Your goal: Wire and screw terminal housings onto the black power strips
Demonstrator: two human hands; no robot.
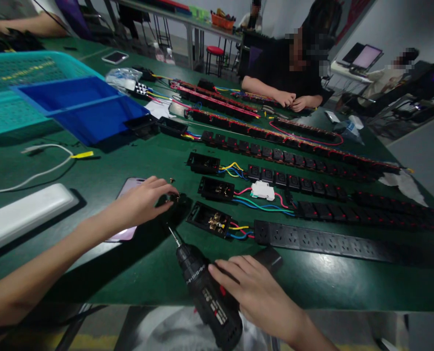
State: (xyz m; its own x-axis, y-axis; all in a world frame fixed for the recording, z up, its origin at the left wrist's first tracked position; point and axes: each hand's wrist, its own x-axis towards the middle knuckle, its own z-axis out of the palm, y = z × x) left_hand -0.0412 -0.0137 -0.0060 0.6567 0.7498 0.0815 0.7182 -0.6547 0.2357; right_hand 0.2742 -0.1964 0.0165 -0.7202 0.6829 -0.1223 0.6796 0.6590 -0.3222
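My left hand (153, 199) is pinched round a small brass-coloured piece (178, 197), above a pink phone (127, 230). Another tiny brass piece (171, 180) lies just beyond its fingers. My right hand (244, 282) rests on a black power drill (206, 287) at the table's near edge, its bit pointing away to the upper left. Right of the bit is an open black box (210, 220) with brass terminals inside, joined by coloured wires to a long black socket strip (312, 241). A similar box (217, 188) behind it connects to a white breaker (263, 190).
On the left are a white power strip (30, 214), a white cable (45, 146), a blue bin (88, 109) and a teal basket (70, 63). More wired strips (275, 155) cross the green table (103, 287). A person (290, 63) works at the far side.
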